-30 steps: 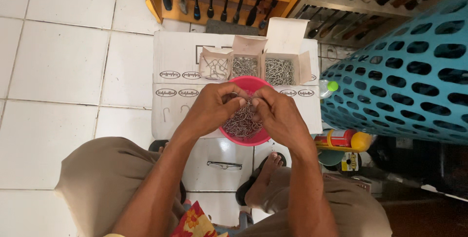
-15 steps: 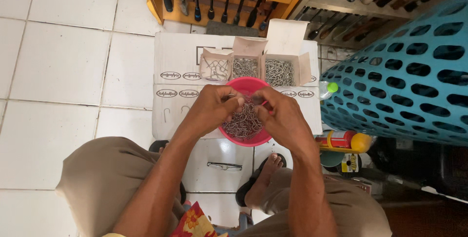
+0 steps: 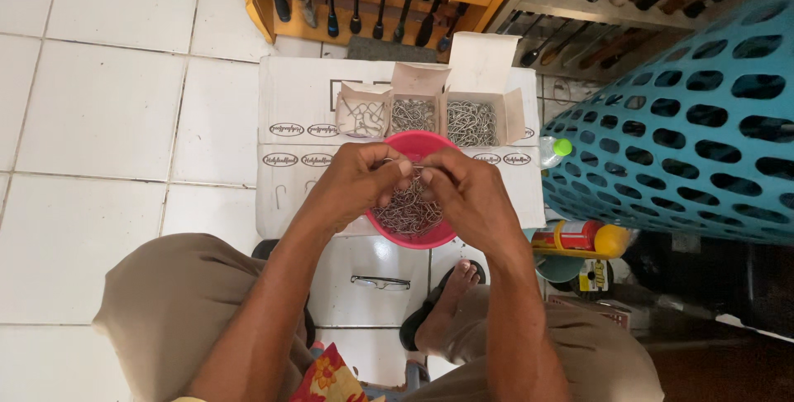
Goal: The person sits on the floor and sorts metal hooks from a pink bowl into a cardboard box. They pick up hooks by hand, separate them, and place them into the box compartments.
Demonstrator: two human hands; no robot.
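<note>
Both hands meet over a pink bowl (image 3: 413, 236) that sits on a flattened cardboard sheet (image 3: 298, 104) on the white tiled floor (image 3: 99, 104). The bowl holds a tangled heap of metal hooks (image 3: 407, 208). The left hand (image 3: 356, 183) and the right hand (image 3: 467, 195) have their fingers curled shut, pinching a hook between the fingertips just above the heap. Beyond the bowl, three small open boxes (image 3: 413, 112) stand side by side, each holding more hooks. On the right stands a blue perforated basket (image 3: 686, 137). A pair of glasses (image 3: 379, 282) lies on the floor near the person's foot (image 3: 447, 303).
</note>
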